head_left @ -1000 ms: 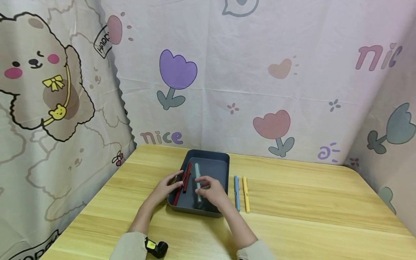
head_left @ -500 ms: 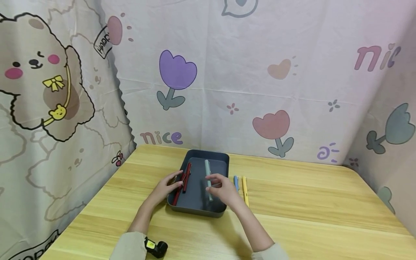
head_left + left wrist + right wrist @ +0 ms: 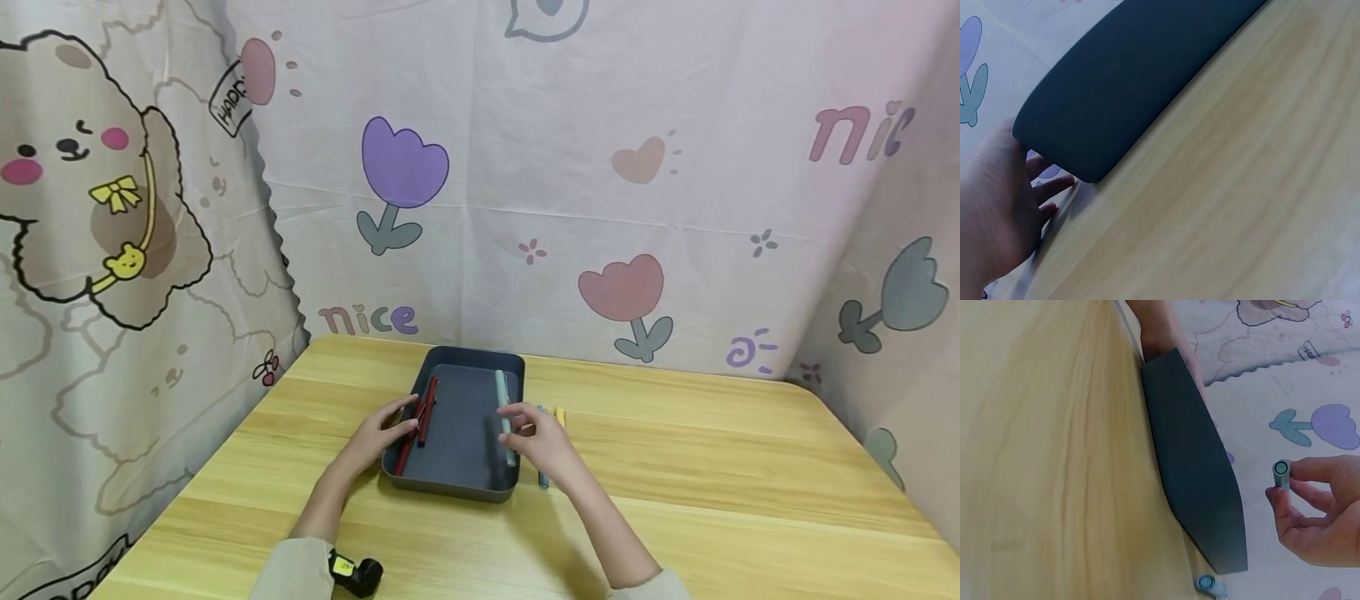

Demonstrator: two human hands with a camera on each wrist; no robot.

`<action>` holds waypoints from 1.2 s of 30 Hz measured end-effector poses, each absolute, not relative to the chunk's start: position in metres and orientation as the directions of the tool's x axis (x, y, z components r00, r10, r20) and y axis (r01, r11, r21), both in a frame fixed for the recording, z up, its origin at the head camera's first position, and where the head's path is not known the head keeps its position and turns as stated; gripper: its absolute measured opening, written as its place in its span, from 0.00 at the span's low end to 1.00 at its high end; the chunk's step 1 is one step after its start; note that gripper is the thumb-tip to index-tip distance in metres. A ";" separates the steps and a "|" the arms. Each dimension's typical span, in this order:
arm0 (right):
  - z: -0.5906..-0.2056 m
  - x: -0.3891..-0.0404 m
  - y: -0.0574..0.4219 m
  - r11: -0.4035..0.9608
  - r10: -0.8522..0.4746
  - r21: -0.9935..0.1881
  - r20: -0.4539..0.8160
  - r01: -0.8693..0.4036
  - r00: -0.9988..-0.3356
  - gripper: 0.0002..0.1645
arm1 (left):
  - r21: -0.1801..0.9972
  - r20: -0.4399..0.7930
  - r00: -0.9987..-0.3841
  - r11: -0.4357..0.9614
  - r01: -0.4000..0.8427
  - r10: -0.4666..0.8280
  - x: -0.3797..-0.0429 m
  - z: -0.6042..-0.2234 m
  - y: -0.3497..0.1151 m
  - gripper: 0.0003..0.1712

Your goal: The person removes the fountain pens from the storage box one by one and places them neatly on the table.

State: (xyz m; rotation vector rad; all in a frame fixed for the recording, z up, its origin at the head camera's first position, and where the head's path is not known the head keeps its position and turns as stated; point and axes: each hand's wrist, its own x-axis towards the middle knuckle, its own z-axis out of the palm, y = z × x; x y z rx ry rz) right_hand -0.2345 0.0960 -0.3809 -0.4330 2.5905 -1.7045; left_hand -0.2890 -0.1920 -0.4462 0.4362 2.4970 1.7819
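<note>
Cloth (image 3: 517, 125) printed with flowers backs the wood-grain tabletop (image 3: 720, 467), and on it, toward the far edge, sits a dark tray (image 3: 461, 433). The left hand (image 3: 372, 439) is at the tray's left rim, its fingers loosely spread, thumb and forefinger well apart; it seems to steady the tray (how firmly, I cannot tell). The right hand (image 3: 543, 437) is over the right wall, its fingers narrowed in a pinch on the pale pen (image 3: 502, 392), which hangs above the right side of the tray. Two red pens (image 3: 428, 412) lie inside at the left, near that steadying hand. Outside, just right of the tray, the blue pen (image 3: 543, 480) and the yellow pen (image 3: 561, 417) are partly hidden by the right hand.

The step in hand looks like carrying the pale pen across the tray. If it is bound for the pair outside, the next move calls for clearing the right wall without knocking it; if it is to stay inside, a gentle lowering along that wall, then a release.
</note>
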 end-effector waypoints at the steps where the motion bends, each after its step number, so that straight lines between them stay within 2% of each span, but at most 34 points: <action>1: -0.381 -0.235 0.098 0.364 -0.228 -0.906 0.138 -0.216 -0.964 0.19 | 0.934 0.125 -0.959 0.296 0.200 0.254 -0.289 -0.446 -0.192 0.31; 14: -0.387 -0.231 0.120 0.404 -0.146 -0.894 0.144 -0.192 -0.979 0.19 | 0.922 0.160 -0.957 0.311 0.232 0.240 -0.287 -0.448 -0.193 0.32; 36: -0.394 -0.221 0.164 0.416 -0.035 -0.904 0.090 -0.097 -0.995 0.21 | 0.926 0.132 -0.959 0.313 0.210 0.251 -0.290 -0.447 -0.193 0.32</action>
